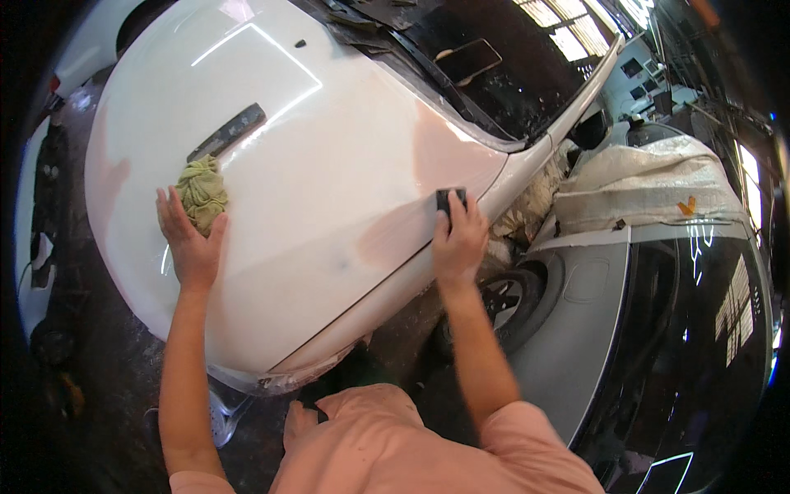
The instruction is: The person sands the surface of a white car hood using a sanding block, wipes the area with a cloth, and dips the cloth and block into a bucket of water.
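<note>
Your salmon-pink shirt (387,445) fills the bottom of the view, and both bare forearms rise from it toward the white car hood (329,165) in front of you. Your left hand (191,239) lies flat on the hood, fingers spread and extended, with its fingertips touching the lower edge of a crumpled yellow-green rag (202,193); the hand is open and does not grip the cloth, which sits bunched on the paint just beyond your fingers. Your right hand (458,239) presses down near the hood's right edge, fingers curled over a small dark sanding block (450,198), of which only the far end shows past your fingertips. Between your hands the paint is dulled in pinkish and grey patches, the largest just left of your right hand. Beyond the rag, touching distance past it, a long dark strip (228,131) lies slantwise on the hood. Farther past your right hand the windscreen (485,74) opens dark, with wiper arms along its base. To the right of your right hand, a front wheel (510,300) shows below the hood edge, and beside it stands a grey car (642,313) with a pale sack-like cover (650,185) heaped over its far part.
</note>
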`<state>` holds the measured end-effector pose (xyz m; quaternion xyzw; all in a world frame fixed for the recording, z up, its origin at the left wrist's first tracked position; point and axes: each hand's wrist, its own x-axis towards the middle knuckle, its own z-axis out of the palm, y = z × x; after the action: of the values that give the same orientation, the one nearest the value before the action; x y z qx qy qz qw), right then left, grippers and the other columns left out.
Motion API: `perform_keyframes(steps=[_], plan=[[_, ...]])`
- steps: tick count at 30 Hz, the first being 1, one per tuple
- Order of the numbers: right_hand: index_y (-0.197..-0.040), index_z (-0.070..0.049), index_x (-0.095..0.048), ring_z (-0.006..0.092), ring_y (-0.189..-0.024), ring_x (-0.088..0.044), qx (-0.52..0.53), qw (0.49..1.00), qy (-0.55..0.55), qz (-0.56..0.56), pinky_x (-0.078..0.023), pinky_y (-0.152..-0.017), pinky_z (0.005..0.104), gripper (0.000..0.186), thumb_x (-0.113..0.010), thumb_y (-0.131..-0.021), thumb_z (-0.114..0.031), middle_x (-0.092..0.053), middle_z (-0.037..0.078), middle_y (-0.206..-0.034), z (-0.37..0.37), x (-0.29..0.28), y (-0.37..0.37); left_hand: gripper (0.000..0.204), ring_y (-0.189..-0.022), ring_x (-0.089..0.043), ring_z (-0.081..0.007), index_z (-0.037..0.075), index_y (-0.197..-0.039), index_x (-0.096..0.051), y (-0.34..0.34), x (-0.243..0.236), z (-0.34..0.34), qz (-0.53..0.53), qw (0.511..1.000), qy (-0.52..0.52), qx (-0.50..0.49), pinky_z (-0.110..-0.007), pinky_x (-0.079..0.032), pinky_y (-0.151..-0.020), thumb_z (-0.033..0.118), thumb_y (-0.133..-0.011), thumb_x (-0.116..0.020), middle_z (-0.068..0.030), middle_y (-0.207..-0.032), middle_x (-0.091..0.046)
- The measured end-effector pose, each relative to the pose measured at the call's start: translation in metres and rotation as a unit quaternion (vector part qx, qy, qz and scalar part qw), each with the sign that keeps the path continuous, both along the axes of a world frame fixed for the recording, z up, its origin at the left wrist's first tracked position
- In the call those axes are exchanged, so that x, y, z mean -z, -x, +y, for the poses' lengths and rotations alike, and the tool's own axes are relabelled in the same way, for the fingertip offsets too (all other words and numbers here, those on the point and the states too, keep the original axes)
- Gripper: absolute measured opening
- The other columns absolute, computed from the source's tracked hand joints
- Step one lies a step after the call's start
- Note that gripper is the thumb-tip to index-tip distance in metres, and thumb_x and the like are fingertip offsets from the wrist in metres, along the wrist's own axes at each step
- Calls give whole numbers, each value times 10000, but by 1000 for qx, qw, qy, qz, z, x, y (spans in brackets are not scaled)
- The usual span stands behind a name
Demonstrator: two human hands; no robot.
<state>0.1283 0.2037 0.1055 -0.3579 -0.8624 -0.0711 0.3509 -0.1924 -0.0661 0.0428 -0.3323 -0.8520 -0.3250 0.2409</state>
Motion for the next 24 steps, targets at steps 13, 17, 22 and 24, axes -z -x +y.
perform_keyframes(steps=[13, 17, 22, 24], plan=[[-1344, -113, -664, 347, -1304, -597, -31, 999, 5, -30, -504, -969, 495, 410, -612, -938, -93, -612, 198, -1426, -60, 25, 31, 1102, -1544, -160, -504, 70, -1659, -128, 6, 4, -5, 1, 1000, -24, 7, -609, -202, -1255, 547, -889, -756, -280, -1688, -142], [-1341, -140, -649, 303, -1279, -593, -278, 952, 82, -101, -483, -986, 438, 406, -586, -940, -121, -553, 170, -1497, -203, 37, 44, 1103, -1550, -139, -510, 61, -1650, -169, 15, 3, -5, -12, 1000, -27, 7, -632, -185, -1250, 556, -871, -773, -287, -1685, -145], [-1264, -99, -690, 360, -1175, -624, -297, 940, 169, 22, -491, -980, 469, 481, -720, -790, -25, -608, 166, -1399, -164, 4, -11, 752, -1486, -283, -534, 6, -1431, -420, 28, 2, -11, 11, 999, -14, 45, -622, -285, -1208, 330, -866, -795, -282, -1585, -368], [-1268, -85, -690, 384, -1172, -618, -239, 956, 167, 25, -483, -998, 484, 484, -736, -790, -27, -614, 181, -1389, -124, 1, -63, 651, -1394, -408, -518, -4, -1381, -438, -11, 5, -6, -123, 984, -46, 123, -603, -323, -1176, 239, -871, -761, -274, -1510, -441]])
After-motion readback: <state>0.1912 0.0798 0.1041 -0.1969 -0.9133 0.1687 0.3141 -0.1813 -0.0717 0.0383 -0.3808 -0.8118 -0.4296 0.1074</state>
